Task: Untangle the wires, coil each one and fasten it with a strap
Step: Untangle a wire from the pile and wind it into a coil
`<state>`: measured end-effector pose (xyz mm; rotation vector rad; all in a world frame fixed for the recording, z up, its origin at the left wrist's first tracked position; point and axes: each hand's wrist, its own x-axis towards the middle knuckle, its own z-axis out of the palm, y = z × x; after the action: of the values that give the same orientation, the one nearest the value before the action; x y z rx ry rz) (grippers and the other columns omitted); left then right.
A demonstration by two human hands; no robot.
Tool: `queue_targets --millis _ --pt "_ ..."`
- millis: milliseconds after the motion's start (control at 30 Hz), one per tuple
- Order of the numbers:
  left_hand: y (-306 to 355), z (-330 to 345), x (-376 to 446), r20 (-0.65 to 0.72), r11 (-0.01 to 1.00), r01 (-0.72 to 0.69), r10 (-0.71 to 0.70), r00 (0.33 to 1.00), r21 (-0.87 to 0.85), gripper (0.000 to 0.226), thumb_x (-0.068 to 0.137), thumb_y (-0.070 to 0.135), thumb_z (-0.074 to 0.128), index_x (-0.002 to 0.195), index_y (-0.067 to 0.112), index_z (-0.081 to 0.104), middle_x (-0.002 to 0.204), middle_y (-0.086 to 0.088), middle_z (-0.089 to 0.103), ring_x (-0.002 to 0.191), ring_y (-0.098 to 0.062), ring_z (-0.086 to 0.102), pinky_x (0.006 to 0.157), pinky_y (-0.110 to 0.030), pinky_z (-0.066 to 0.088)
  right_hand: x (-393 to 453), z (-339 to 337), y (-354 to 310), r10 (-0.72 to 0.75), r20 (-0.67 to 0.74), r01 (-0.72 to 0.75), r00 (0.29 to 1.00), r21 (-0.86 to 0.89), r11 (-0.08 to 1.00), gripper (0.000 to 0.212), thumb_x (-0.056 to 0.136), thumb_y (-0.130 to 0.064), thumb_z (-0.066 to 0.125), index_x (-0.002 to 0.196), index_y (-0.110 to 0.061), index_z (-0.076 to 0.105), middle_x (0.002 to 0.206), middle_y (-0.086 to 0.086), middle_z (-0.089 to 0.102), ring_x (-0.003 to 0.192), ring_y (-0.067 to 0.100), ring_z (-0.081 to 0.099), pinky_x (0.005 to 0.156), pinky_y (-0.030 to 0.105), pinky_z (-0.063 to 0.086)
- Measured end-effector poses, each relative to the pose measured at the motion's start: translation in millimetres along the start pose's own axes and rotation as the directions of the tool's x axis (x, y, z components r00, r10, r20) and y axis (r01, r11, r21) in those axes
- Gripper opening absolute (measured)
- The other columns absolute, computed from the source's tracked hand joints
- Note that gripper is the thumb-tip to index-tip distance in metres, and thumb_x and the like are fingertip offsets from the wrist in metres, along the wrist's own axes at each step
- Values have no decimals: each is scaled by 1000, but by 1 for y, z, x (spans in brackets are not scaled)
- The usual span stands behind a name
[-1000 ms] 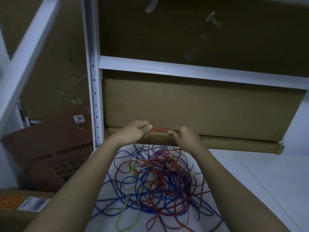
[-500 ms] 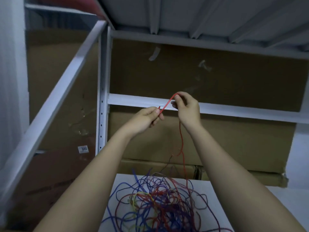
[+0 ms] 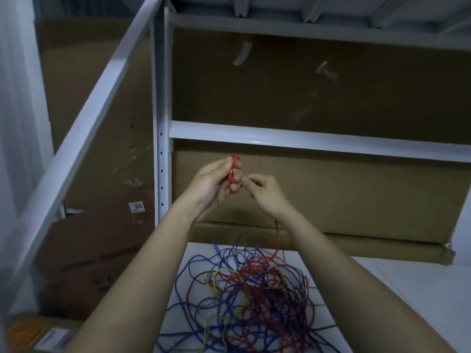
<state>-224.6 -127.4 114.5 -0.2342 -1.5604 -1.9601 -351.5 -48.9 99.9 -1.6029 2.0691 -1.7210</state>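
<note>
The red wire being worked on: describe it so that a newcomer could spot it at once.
Above the tangled pile on the white table, find the left hand. The red wire loops around its fingers; unlike its neighbours, it rises off the pile.

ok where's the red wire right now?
Head view, centre: the red wire is looped in the left hand, pinched by the right hand, trailing down into the wire tangle on the white table.
</note>
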Motion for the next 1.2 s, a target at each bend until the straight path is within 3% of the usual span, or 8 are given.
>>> queue_targets --millis 133,233,400,500,600,733,1000,1200 --pt "-20 -15 -6 -181 998 -13 2 984 -55 24 104 15 33 98 5 54 74 -3 70 56 -8 59 60 -17 51 -26 24 24 26 182 -10 983 -91 996 25 98 -18 52 106 -2 70 67 6 61 67 8 47 65 25 33" --pt "-36 -23 -9 -318 998 -15 31 948 54 29 106 16 24 97 6 49 96 -13 69 62 -9 66 66 -20 51 -50 39 40 47 269 -10 962 -140 990 27 100 -25 48 119 -13 64 60 -27 56 59 -12 50 61 9 35" --pt "-66 -41 -16 -416 951 35 102 904 308 27 107 14 18 108 -1 41 119 -23 59 96 -25 63 75 -16 53 -85 54 61 -95 335 207 937 -316 926 31 102 -27 41 73 -36 42 53 -4 41 48 18 38 47 31 25" --pt "-84 -57 -27 -299 723 131 109 948 678 27 106 18 25 109 1 45 120 -14 62 94 -21 65 83 -26 52 -94 54 64 -199 284 288 938 -317 904 22 100 -18 47 83 -18 61 57 -3 44 49 19 37 47 27 24" --pt "-96 -66 -40 -154 475 135 0 988 870 28 105 27 31 104 7 51 97 -6 65 84 -16 61 79 -32 47 -89 44 63 -321 204 379 925 -436 817 20 96 -18 57 110 -15 71 95 1 72 68 16 59 56 30 44" --pt "-103 -67 -49 -78 554 131 -118 990 822 34 104 31 33 80 14 51 60 9 51 52 -1 44 61 -26 36 -74 29 65 -330 98 337 939 -449 827 9 85 -25 71 89 -20 76 74 -2 63 64 12 52 55 28 41" --pt "-94 -63 -57 36 708 287 -403 914 645 35 104 28 32 78 13 49 60 1 33 54 -10 28 57 -27 24 -54 23 86 42 218 -42 975 -6 999 9 73 -28 80 68 -26 72 62 -9 62 58 3 51 56 21 41" --pt "-96 -68 -53 -101 782 270 -259 961 561 38 104 26 34 69 14 41 57 0 27 51 -10 22 53 -26 20 -66 21 93 181 265 -217 947 114 969 23 91 -29 64 89 -6 70 69 4 66 61 14 59 60 25 48"
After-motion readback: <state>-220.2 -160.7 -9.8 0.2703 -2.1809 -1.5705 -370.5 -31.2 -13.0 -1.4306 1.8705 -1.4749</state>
